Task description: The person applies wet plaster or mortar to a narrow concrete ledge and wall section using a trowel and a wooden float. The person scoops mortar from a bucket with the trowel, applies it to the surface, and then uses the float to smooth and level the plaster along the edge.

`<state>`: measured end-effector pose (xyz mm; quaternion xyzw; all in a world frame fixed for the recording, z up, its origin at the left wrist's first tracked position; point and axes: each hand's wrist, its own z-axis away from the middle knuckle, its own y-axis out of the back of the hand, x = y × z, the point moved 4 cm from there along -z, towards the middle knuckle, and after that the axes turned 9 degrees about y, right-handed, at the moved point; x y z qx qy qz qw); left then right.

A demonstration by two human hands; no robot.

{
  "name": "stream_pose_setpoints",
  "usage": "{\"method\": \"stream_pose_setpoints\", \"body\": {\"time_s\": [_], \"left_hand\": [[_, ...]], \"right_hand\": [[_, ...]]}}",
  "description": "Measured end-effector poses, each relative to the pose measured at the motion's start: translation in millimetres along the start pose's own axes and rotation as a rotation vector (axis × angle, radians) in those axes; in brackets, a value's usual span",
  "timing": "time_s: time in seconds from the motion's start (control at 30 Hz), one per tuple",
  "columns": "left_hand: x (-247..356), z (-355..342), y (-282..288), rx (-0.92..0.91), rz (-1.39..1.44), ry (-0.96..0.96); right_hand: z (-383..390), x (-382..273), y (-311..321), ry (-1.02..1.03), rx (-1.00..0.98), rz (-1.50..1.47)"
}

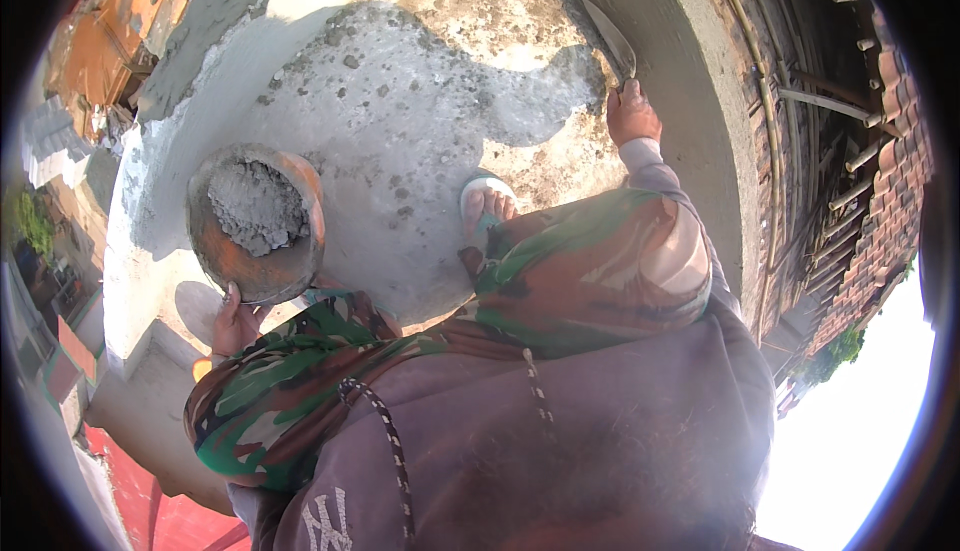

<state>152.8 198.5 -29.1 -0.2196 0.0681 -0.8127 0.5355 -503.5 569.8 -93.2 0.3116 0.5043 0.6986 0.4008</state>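
Note:
My left hand [235, 323] grips the near rim of a round, worn bucket [310, 201], its thumb up against the edge and the other fingers partly hidden. Grey mortar [257, 206] lies heaped inside the bucket, which tilts a little. Out to the right, my right hand [633, 116] is closed around the handle of a trowel [610, 36]. The trowel's long metal blade points away from me, along the foot of the grey plastered wall [690, 81]. Whether the blade touches the wall I cannot tell.
Rough, mortar-spotted concrete floor [400, 121] spreads ahead, partly in my shadow. My sandalled foot [487, 201] stands on it. A low plastered edge [165, 191] runs along the left, with rooftops and rubble beyond. Past the right wall are bamboo poles [765, 131] and a tiled roof [875, 241].

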Motion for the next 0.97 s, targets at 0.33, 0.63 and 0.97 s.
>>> {"method": "stream_pose_setpoints", "body": {"time_s": [0.33, 0.63, 0.97], "left_hand": [[1, 3, -5, -0.050, 0.004, -0.035], [-1, 0, 1, -0.086, 0.014, -0.058], [-4, -3, 7, -0.098, 0.076, -0.039]], "right_hand": [[-5, -102, 24, 0.351, -0.136, -0.026], [-40, -154, -2, 0.366, -0.166, 0.038], [-118, -180, 43, 0.321, -0.261, 0.067]]}}
